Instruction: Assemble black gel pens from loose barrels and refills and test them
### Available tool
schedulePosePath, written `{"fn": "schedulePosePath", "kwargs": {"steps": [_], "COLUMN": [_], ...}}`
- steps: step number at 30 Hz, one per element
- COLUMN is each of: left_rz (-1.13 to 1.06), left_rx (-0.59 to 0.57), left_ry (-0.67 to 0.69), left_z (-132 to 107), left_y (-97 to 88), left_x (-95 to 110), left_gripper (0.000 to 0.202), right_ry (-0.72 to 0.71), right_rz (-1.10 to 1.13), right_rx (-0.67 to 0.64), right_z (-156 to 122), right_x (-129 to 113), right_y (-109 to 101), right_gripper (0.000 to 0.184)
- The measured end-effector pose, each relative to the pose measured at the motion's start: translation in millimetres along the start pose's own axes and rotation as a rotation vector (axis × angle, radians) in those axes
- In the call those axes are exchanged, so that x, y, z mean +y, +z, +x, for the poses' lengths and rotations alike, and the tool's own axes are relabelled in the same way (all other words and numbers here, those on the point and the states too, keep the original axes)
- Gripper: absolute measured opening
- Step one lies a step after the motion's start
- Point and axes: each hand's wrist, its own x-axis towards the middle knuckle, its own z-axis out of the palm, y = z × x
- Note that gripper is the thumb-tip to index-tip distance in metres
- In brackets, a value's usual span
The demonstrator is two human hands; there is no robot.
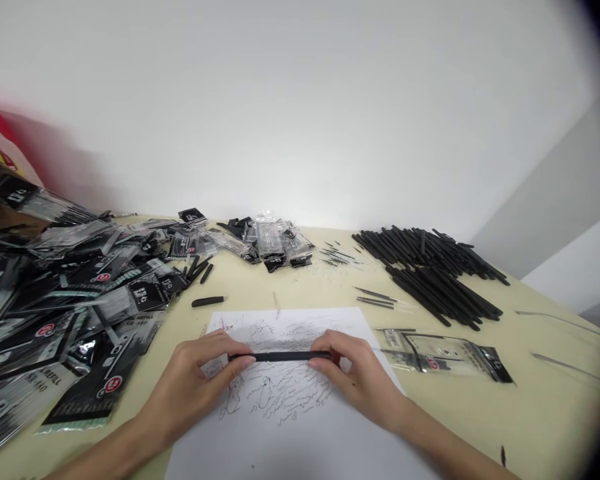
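Black pen barrel (280, 357) pinched between left fingers (237, 353) and right fingers (323, 357); slack grip could drop it onto the drawing sheet (290, 427).

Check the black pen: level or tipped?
Level: the black pen runs crosswise, held at each end by the left hand and right hand, its ends about even.

Looks like a small assembly or packing room to me, not really a home or office. There's a plain white wall (290, 113) and one cream desk (555, 407) loaded with bulk stock: a huge heap of black refill packs (65, 313) on one side, loads of loose black pens (430, 273) on the other, and some scribbled paper (290, 443).
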Motion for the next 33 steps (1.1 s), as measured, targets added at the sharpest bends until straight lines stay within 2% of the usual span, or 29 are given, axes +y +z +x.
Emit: {"fn": "schedulePosePath", "kwargs": {"steps": [3,6,8,14,17,21,25,27,33], "left_rz": [-0.016,-0.016,-0.011,-0.027,-0.034,-0.031,-0.021,-0.021,-0.034], "left_rx": [0.030,0.056,0.062,0.078,0.079,0.057,0.076,0.075,0.077], "left_ry": [-0.006,0.003,-0.001,-0.028,-0.014,0.006,-0.014,-0.020,0.003], "left_z": [0.5,0.1,0.0,1.0,0.6,-0.6,-1.3,-1.0,0.4], "left_y": [0.2,-0.5,-1.1,-2.0,-1.4,-0.4,-1.0,-1.7,-1.5], "left_x": [-3.2,-7.6,-9.3,-6.9,-5.5,-5.6,-5.4,-4.9,-4.6], "left_gripper": [0.014,0.013,0.013,0.012,0.011,0.012,0.013,0.013,0.011], "right_ry": [0.053,0.174,0.209,0.148,0.158,0.201,0.170,0.164,0.205], "right_rz": [0.052,0.074,0.078,0.146,0.173,0.184,0.174,0.195,0.308], "right_rx": [0.041,-0.039,-0.078,0.009,-0.039,-0.128,-0.010,0.032,-0.126], "right_z": [0.6,1.4,1.9,0.9,0.2,0.2,0.1,0.0,0.4], "right_x": [0.7,3.5,5.7,3.4,1.5,5.4,9.5,8.7,7.1], "right_y": [-1.9,-2.3,-1.5,-4.2,-7.0,-3.9,-0.8,-2.5,-4.2], "right_gripper": [0.018,0.037,0.042,0.017,0.022,0.042,0.019,0.017,0.030]}}
